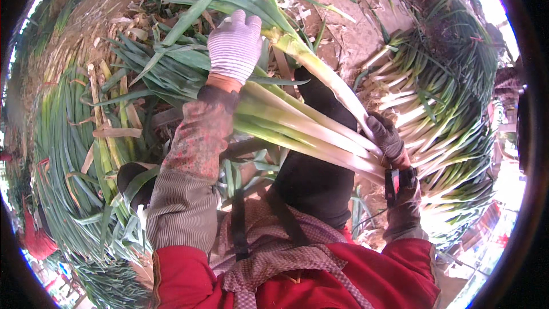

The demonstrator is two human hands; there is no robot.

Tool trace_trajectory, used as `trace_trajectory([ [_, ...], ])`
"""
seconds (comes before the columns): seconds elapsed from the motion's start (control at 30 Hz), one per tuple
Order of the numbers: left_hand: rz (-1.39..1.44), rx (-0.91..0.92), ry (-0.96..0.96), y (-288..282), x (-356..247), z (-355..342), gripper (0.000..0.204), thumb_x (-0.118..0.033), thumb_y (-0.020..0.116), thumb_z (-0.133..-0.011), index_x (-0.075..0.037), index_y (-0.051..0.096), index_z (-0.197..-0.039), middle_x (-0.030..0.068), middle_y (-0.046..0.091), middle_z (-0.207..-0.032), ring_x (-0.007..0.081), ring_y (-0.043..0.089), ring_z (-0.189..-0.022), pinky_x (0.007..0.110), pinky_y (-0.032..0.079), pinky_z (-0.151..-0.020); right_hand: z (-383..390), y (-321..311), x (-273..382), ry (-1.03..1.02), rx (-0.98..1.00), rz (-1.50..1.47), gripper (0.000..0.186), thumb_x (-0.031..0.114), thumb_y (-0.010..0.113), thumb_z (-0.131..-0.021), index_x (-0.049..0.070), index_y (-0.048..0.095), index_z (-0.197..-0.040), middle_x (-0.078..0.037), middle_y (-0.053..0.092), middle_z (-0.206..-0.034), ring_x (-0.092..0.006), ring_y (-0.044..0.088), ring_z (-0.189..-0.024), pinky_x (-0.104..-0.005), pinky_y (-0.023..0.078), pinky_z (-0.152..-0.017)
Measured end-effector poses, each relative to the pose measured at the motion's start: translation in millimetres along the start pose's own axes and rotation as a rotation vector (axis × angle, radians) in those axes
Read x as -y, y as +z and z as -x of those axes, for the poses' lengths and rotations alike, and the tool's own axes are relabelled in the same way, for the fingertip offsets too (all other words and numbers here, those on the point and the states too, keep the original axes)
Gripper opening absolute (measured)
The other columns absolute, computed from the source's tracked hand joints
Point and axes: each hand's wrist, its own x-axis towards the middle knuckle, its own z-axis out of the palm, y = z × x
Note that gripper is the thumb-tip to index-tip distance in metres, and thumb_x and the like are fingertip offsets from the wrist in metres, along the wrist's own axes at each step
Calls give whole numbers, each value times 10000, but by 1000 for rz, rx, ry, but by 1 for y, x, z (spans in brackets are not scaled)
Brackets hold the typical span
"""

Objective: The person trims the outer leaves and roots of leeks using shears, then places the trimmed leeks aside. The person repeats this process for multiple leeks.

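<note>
Red sleeves (183, 277), leeks (269, 111) across a black-clad leg (314, 189), leek heaps (457, 103) either side.

Floor (377, 17): brown, showing ahead of the person; earth or concrete, can't tell from where I'm standing. Scraps (337, 57) strewn on it, pale dry shreds mixed with green leaf bits. Right pile (440, 131): leeks laid side by side, white ends pointing in toward the person, green tops outward. Left pile (60, 131): long green leeks lying close together, yellowed stalks (108, 123) along its inner edge. Back-left pile (108, 283): green as well, finer detail too small to tell.
</note>
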Motion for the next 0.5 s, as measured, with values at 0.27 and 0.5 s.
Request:
trace_trajectory([
  [0.27, 753, 121, -373, 9, -4, 9, 408, -367, 754, -812, -86, 640, -1084, 191, 724, -978, 386, 693, -947, 468, 546, -836, -2, 0, -4, -40, -14, 28, 408, 444, 614, -999, 46, 682, -1057, 16, 624, -823, -78, 550, -742, -255, 441, -652],
  [0.5, 708, 201, -216, -11, 0, 25, 488, -371, 796, -831, -39, 680, -1169, 174, 705, -1073, 298, 697, -939, 358, 538, -859, -4, -6, -12, -71, -14, 131, 392, 405, 631, -999, 33, 684, -1110, 17, 621, -839, -80, 556, -769, -259, 453, -686],
])
